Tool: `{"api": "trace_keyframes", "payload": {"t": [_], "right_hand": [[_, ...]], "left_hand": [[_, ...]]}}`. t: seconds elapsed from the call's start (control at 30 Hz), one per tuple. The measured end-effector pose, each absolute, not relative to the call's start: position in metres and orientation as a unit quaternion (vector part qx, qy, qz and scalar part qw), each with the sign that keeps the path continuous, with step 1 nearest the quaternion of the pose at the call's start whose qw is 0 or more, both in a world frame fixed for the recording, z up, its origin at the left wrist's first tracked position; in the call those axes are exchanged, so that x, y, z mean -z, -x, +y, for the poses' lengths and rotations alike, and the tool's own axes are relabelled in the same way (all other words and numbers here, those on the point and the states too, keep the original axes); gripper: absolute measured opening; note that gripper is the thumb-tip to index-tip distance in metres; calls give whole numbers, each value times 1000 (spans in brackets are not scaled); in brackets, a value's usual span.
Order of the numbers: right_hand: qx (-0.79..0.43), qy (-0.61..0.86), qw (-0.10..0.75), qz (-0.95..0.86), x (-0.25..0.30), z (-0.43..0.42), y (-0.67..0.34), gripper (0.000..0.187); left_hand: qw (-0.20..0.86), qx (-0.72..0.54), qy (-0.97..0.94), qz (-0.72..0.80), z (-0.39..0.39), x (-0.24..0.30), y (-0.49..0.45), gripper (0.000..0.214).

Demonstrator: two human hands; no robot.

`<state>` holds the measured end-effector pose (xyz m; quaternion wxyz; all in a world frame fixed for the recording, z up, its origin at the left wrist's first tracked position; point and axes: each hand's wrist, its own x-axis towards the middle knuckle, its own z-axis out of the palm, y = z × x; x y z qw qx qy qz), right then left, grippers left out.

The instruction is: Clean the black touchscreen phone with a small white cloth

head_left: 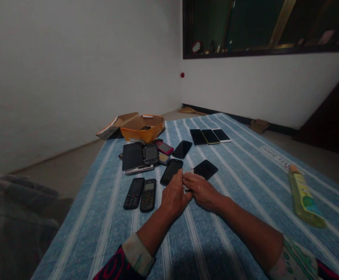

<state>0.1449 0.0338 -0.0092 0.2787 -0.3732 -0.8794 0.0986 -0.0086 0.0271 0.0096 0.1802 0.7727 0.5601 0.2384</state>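
My left hand (pixel 173 196) and my right hand (pixel 201 189) come together above the striped cloth, fingers closed around something small and pale, mostly hidden between them. Just beyond my left fingertips lies a black smartphone (pixel 172 171). Another dark smartphone (pixel 206 169) rests past my right hand's knuckles, turned at an angle. To the left of my left hand, two black keypad phones, one (pixel 133 193) and the other (pixel 148 195), lie side by side. Farther off is a single dark smartphone (pixel 182 149).
A pile of phones includes a dark flat case (pixel 132 156), a grey phone (pixel 151 154) and a pink-edged phone (pixel 165 148). Behind it stands an open orange box (pixel 143 134). Three smartphones (pixel 210 136) lie in a row. A yellow-green bottle (pixel 305 198) lies at right on the blue tablecloth (pixel 245 179).
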Motion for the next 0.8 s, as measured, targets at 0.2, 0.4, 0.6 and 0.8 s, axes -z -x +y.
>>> {"api": "trace_keyframes", "payload": {"t": [0.2,0.4,0.6,0.8], "right_hand": [[-94,404,282,-865,11,45,-151,40],[-80,476,290,-827,21,69,-178,53],[-66,562,328,-756,25,82,-213,52],[-64,556,361,-746,35,82,-219,53]], "left_hand": [[145,-219,-777,571,26,-11,4,73],[141,-202,-777,579,29,-9,3,73],[167,-183,-776,580,37,-17,-1,72],[189,-177,-780,570,43,-24,-5,74]]}}
